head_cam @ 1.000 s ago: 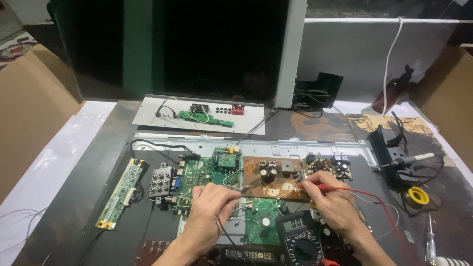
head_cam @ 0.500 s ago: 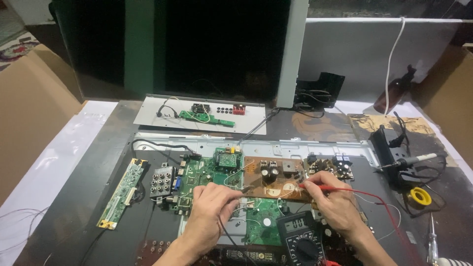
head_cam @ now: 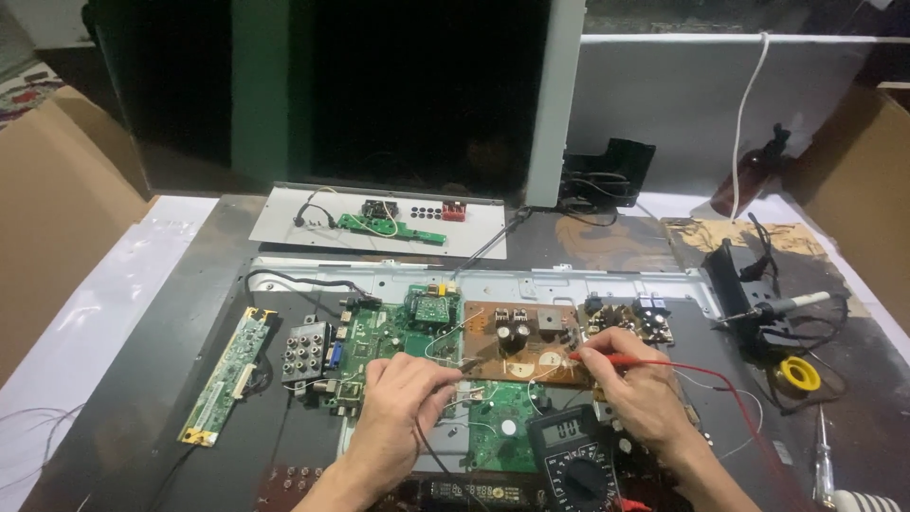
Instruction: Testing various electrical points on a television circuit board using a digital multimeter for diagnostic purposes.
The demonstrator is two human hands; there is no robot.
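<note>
My left hand pinches a black test probe whose tip touches the left edge of a brown circuit board. My right hand grips a red test probe with its tip on the same board's lower right part; a red lead runs off to the right. A dark multimeter lies at the front between my wrists. A green main board sits left of the brown one, and another green board lies below it, partly hidden by my hands.
A narrow green strip board lies at the left. A white panel with a small green board sits at the back. A soldering iron on its stand, a yellow solder reel and a screwdriver are at the right. Cardboard flanks both sides.
Both hands and probes stay on the brown board; only the view has shifted very slightly.
</note>
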